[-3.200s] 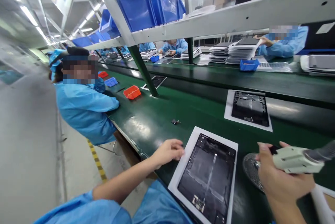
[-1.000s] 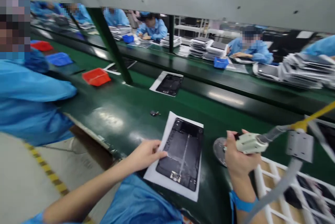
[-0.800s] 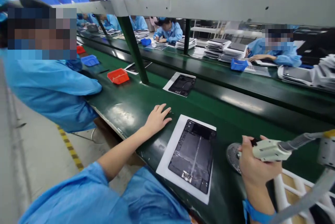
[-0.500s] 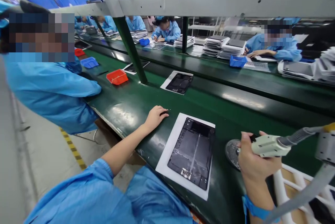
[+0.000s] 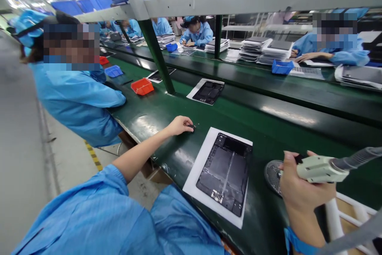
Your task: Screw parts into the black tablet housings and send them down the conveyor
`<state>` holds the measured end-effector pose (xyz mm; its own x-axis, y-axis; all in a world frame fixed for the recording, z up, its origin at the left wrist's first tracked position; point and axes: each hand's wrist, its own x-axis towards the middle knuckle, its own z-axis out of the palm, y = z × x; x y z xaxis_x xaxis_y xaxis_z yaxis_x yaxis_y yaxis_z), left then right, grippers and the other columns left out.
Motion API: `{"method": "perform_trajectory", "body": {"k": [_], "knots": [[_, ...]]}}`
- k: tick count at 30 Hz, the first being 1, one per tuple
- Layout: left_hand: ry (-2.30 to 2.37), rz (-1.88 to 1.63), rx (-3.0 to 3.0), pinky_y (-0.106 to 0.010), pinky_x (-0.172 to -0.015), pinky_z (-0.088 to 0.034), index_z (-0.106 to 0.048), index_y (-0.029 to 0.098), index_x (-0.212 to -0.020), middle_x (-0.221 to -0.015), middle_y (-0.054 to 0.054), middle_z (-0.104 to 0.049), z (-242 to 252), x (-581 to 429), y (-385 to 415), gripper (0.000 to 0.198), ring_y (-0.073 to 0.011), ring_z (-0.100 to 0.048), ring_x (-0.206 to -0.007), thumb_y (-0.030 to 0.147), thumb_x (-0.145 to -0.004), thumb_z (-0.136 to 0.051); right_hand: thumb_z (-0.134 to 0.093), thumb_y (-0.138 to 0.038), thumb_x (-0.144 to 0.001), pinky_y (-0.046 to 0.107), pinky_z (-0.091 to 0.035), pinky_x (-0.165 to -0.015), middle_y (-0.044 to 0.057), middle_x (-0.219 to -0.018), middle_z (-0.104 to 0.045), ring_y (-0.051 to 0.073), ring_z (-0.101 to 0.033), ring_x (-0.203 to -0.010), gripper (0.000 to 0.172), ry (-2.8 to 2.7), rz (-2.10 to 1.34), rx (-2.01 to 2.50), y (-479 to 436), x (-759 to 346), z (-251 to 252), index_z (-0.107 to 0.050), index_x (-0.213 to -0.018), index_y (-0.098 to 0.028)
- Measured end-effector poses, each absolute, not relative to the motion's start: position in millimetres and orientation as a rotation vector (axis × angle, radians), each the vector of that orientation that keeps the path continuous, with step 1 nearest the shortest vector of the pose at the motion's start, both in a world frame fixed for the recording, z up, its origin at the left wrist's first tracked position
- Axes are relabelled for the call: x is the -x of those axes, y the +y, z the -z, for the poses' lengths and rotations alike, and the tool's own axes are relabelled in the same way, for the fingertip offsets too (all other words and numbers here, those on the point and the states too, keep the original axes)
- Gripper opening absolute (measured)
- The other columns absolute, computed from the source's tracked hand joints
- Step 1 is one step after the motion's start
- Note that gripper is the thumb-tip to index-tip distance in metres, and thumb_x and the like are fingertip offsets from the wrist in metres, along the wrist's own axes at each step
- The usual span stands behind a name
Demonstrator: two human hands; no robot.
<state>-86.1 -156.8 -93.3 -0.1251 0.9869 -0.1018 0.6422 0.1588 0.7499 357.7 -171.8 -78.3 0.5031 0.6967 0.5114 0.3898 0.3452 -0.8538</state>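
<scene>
My left hand (image 5: 180, 125) rests on the green bench, its fingers pinched round a small black piece (image 5: 191, 127) whose kind I cannot make out. Tiny bright specks lie just beyond the fingertips. To the right of that hand, a tablet's open back housing (image 5: 225, 173) with dark inner parts lies face up on a white sheet (image 5: 195, 183). My right hand (image 5: 304, 187) is wrapped round a pale corded electric screwdriver (image 5: 324, 168), its tip hidden by the hand. Beneath those fingers sits a round perforated metal dish (image 5: 272, 177), partly covered.
A second tablet housing (image 5: 209, 91) lies farther back. A red bin (image 5: 142, 86) and a blue bin (image 5: 113, 71) stand near a co-worker's sleeve (image 5: 98, 96) at left. A green post (image 5: 156, 56) rises from the bench. A white-framed rack (image 5: 332, 215) is at lower right.
The view has turned slightly left, so the scene sits farther right. My left fingers have shifted a little on the bench and curl more tightly; my right hand keeps its hold on the screwdriver.
</scene>
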Motion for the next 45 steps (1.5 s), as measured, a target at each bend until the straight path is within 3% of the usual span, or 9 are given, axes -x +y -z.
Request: {"method": "perform_trajectory", "body": {"k": [6, 11, 17, 21, 25, 30, 36, 42, 45], "knots": [[1.92, -0.787, -1.596, -0.029, -0.076, -0.056, -0.085, 0.017, -0.097, -0.081, -0.005, -0.08, 72.0, 96.4, -162.0, 0.011, -0.0184, -0.071, -0.072, 0.026, -0.091, -0.083, -0.092, -0.055, -0.082, 0.061, -0.072, -0.078, 0.008, -0.072, -0.074, 0.03, -0.072, -0.056, 0.06, -1.085, -0.239, 1.288, -174.2, -356.7, 78.6, -0.081, -0.122, -0.013], [1.753, -0.883, -1.9, -0.032, -0.086, -0.059, -0.085, 0.016, -0.112, -0.101, -0.007, -0.078, 50.7, 57.9, -159.8, 0.024, -0.0158, -0.07, -0.075, 0.02, -0.105, -0.062, -0.091, -0.056, -0.083, 0.059, -0.071, -0.073, 0.007, -0.069, -0.072, 0.03, -0.071, -0.053, 0.059, -1.086, -0.241, 1.262, -171.6, -356.5, 80.1, -0.079, -0.12, -0.012], [1.292, -1.07, -1.45, -0.028, -0.079, -0.06, -0.081, 0.014, -0.111, -0.091, -0.004, -0.077, 62.9, -52.8, -127.8, 0.025, -0.0159, -0.073, -0.08, 0.024, -0.089, -0.088, -0.091, -0.054, -0.081, 0.045, -0.066, -0.064, 0.005, -0.072, -0.074, 0.024, -0.068, -0.051, 0.056, -1.068, -0.303, 1.249, -170.8, -355.3, 77.4, -0.074, -0.119, -0.015], [1.171, -0.964, -1.469, -0.029, -0.081, -0.059, -0.086, 0.013, -0.105, -0.093, -0.009, -0.083, 71.8, -107.4, -105.3, 0.019, -0.018, -0.075, -0.082, 0.028, -0.094, -0.084, -0.09, -0.055, -0.083, 0.041, -0.064, -0.062, 0.003, -0.076, -0.074, 0.022, -0.068, -0.052, 0.055, -1.055, -0.329, 1.232, -172.1, -352.6, 73.6, -0.07, -0.117, -0.017], [1.23, -0.797, -1.737, -0.031, -0.086, -0.059, -0.088, 0.016, -0.093, -0.093, -0.007, -0.085, 81.8, -130.4, -93.6, 0.007, -0.0212, -0.077, -0.086, 0.021, -0.093, -0.083, -0.085, -0.059, -0.087, 0.045, -0.068, -0.067, 0.008, -0.089, -0.077, 0.022, -0.072, -0.059, 0.054, -1.071, -0.333, 1.248, -171.4, -353.6, 76.0, -0.068, -0.12, -0.019], [1.328, -0.74, -1.854, -0.031, -0.086, -0.055, -0.088, 0.018, -0.089, -0.094, -0.005, -0.086, 92.2, -137.6, -91.6, 0.01, -0.0218, -0.078, -0.087, 0.019, -0.097, -0.081, -0.083, -0.057, -0.091, 0.049, -0.071, -0.083, 0.008, -0.092, -0.078, 0.026, -0.081, -0.077, 0.05, -1.112, -0.31, 1.277, -171.4, -355.8, 81.0, -0.067, -0.119, -0.019], [1.479, -0.651, -2.082, -0.04, -0.1, -0.054, -0.087, 0.02, -0.093, -0.102, -0.008, -0.084, 107.1, -157.5, -96.6, 0.007, -0.0277, -0.072, -0.106, 0.019, -0.1, -0.084, -0.084, -0.052, -0.092, 0.047, -0.069, -0.083, 0.008, -0.091, -0.079, 0.025, -0.08, -0.076, 0.047, -1.127, -0.317, 1.274, -171.0, -354.9, 85.4, -0.07, -0.118, -0.016], [1.544, -0.464, -2.336, -0.045, -0.098, -0.053, -0.086, 0.021, -0.106, -0.117, -0.011, -0.079, 107.6, -163.1, -106.4, 0.013, -0.0313, -0.065, -0.119, 0.031, -0.108, -0.078, -0.086, -0.061, -0.084, 0.045, -0.067, -0.072, 0.004, -0.078, -0.075, 0.022, -0.071, -0.057, 0.06, -1.102, -0.312, 1.327, -174.3, -355.2, 78.0, -0.069, -0.118, -0.016], [1.499, -0.421, -2.35, -0.045, -0.097, -0.052, -0.087, 0.024, -0.11, -0.119, -0.01, -0.079, 111.2, -160.7, -105.1, 0.017, -0.0309, -0.064, -0.119, 0.037, -0.109, -0.076, -0.09, -0.063, -0.077, 0.054, -0.069, -0.073, 0.004, -0.071, -0.072, 0.025, -0.068, -0.054, 0.062, -1.071, -0.303, 1.36, -175.8, -354.7, 72.1, -0.072, -0.114, -0.017]]}}
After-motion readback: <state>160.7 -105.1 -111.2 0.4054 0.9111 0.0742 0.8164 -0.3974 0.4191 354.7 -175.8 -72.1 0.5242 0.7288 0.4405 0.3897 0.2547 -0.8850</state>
